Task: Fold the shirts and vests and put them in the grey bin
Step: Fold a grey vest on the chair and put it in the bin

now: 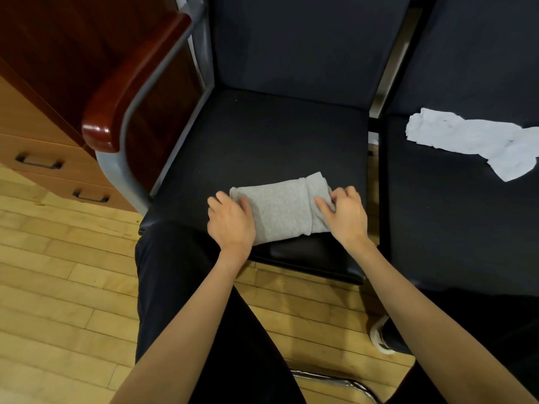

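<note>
A small grey garment [281, 209], folded into a compact rectangle, lies near the front edge of a black chair seat [262, 135]. My left hand [230, 220] grips its left end, fingers curled over the cloth. At the right end, my right hand [344, 212] pinches a fold of the fabric between thumb and fingers. A crumpled white garment [469, 139] lies spread on the neighbouring black seat to the right. No grey bin is in view.
The chair has a red-brown wooden armrest [128, 83] on a grey metal frame at the left. A wooden drawer unit [43, 158] stands further left on the light wood floor [58, 287]. My dark-trousered legs and a chrome chair frame [335, 380] fill the foreground.
</note>
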A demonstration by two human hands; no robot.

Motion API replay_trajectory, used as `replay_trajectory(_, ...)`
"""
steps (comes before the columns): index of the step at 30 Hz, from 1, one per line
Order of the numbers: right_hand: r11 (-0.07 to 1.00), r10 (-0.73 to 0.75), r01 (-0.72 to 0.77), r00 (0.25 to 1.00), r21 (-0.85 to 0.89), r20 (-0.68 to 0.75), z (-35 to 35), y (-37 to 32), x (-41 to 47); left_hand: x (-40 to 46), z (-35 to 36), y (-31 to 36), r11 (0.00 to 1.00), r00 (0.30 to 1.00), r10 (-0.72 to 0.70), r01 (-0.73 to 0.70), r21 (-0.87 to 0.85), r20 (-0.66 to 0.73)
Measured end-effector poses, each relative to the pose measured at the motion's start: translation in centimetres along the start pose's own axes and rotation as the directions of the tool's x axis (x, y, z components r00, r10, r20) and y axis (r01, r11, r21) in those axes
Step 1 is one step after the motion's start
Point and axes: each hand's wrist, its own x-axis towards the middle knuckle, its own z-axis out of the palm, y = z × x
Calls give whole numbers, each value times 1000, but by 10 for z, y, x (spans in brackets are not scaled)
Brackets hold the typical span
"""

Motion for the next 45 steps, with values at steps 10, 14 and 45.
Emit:
replay_trajectory(10,973,211,-193,967,-124,146,-10,2,10,4,-5,1,1000,972,4,-4,-2,233)
replay_trajectory(14,965,262,-257,957,-57,124,-14,-3,3,0,-13,-2,998,967,-42,31,45,251)
replay_trajectory(45,964,98,-107,994,245,49,-16,-1,-54,-37,-33,-26,670,886,-259,452,-589,385)
